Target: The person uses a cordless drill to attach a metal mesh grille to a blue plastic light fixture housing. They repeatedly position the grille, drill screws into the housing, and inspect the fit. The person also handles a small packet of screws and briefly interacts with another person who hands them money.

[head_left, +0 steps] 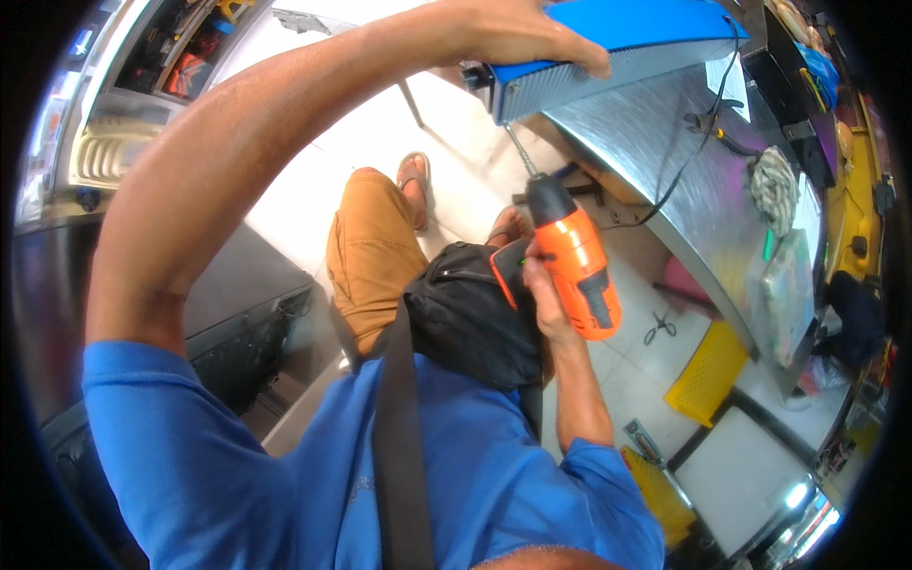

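Note:
At the top of the view, my left hand (532, 38) grips the end of a blue metal box (646, 38) with ribbed silver sides, its fingers laid over the top edge. A black knob or fitting sticks out at the box's left end. In front of me my right hand (549, 294) is wrapped around an orange and black cordless drill (575, 261), which points up and away. The drill's long bit (520, 147) reaches to the lower edge of the box's near end. Whether its tip sits in a screw cannot be made out.
The box rests over a shiny metal table (627, 142). On the table lie pliers (731, 142), a crumpled cloth (774, 190) and a black cable (679, 180). Scissors (659, 329) and a yellow basket (706, 375) are lower right. A black bag (470, 313) hangs at my lap.

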Available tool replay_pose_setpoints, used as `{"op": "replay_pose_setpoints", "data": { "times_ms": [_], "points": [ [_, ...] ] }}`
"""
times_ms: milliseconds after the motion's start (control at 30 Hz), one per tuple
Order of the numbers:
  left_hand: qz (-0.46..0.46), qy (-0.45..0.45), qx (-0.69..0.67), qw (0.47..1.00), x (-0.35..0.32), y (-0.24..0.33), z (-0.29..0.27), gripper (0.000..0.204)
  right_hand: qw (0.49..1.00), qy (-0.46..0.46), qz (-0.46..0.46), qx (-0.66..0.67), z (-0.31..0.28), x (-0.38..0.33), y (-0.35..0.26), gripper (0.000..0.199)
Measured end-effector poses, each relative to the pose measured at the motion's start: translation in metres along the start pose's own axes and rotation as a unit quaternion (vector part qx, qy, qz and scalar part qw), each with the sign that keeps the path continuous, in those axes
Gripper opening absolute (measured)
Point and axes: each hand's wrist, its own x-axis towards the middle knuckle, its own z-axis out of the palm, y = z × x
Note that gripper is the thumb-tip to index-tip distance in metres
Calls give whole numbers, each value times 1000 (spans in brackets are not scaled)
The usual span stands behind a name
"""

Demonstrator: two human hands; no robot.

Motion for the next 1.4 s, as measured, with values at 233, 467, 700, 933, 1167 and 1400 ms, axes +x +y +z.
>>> {"op": "replay_pose_setpoints", "data": {
  "times_ms": [233,467,700,933,1167,1400],
  "points": [
    [-15,-15,-1,1000,-6,12,-5,109,999,5,4,-32,-4,-3,8,63],
    [-3,-23,1,1000,3,-1,-2,106,996,35,-4,-86,-7,-4,-6,65],
    [46,-6,8,999,13,-15,-1,98,998,38,46,-24,-9,-10,-18,59],
    [104,51,128,985,32,-70,-16,109,997,60,40,0,-12,-9,-24,46],
    [34,-111,133,984,18,-73,-114,106,988,72,-90,-106,-27,-4,-52,64],
    [157,4,341,927,62,-25,-67,104,985,81,-88,-127,-36,-9,-58,60]
  ]
}}
